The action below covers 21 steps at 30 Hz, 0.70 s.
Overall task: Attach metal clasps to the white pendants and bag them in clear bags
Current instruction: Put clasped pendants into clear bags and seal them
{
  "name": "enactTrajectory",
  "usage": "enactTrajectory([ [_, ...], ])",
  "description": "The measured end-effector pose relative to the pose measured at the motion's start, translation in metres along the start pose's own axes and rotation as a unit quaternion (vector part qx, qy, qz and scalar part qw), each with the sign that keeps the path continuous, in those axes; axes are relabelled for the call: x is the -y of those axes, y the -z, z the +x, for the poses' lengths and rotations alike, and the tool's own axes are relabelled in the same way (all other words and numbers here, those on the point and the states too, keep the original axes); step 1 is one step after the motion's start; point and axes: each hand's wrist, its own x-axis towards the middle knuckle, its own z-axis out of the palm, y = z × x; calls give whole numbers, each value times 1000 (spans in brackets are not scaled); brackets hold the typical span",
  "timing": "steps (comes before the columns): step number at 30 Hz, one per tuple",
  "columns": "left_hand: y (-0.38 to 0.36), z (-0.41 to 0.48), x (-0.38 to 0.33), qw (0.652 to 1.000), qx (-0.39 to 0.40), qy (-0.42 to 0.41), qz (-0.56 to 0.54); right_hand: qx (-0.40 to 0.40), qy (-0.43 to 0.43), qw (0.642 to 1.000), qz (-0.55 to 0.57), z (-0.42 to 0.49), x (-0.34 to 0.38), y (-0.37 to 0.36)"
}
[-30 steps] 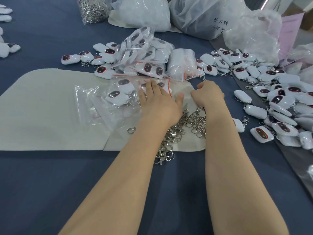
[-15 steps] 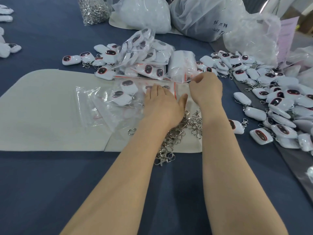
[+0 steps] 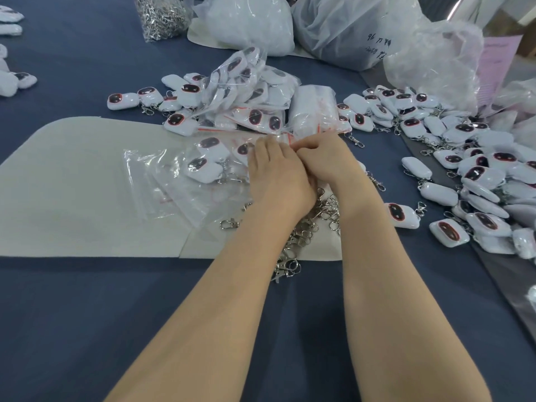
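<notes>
My left hand point(image 3: 277, 177) lies flat on a clear bag point(image 3: 208, 169) that holds white pendants with dark oval faces, on a cream mat point(image 3: 72, 184). My right hand point(image 3: 326, 158) sits beside it, fingertips pinched on the bag's red zip strip point(image 3: 290, 139). A heap of loose metal clasps point(image 3: 304, 227) lies under both wrists. More filled clear bags point(image 3: 252, 91) are piled behind the hands. A large spread of loose white pendants point(image 3: 470, 169) with clasps covers the right side.
A clear bag of metal clasps point(image 3: 162, 15) and big white plastic sacks point(image 3: 246, 21) stand at the back. A stack of flat clear bags point(image 3: 313, 111) lies behind my right hand. A few pendants point(image 3: 14, 79) lie at the far left on the blue cloth point(image 3: 87, 329).
My right hand has moved left from the bag's right end until it meets my left hand, fingers pinched along the red zip strip. My left hand stays flat on the bag.
</notes>
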Motion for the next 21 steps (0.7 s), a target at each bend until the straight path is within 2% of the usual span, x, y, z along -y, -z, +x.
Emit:
enactTrajectory([
  [5,-5,-2,-8,997,8,-48,-55,14,-11,998,64,-1,0,5],
  [12,-3,2,-10,985,26,-111,-131,-57,-60,995,58,-2,-6,14],
  [21,-7,3,-9,988,3,-122,-98,-149,-91,981,-81,2,-14,26],
])
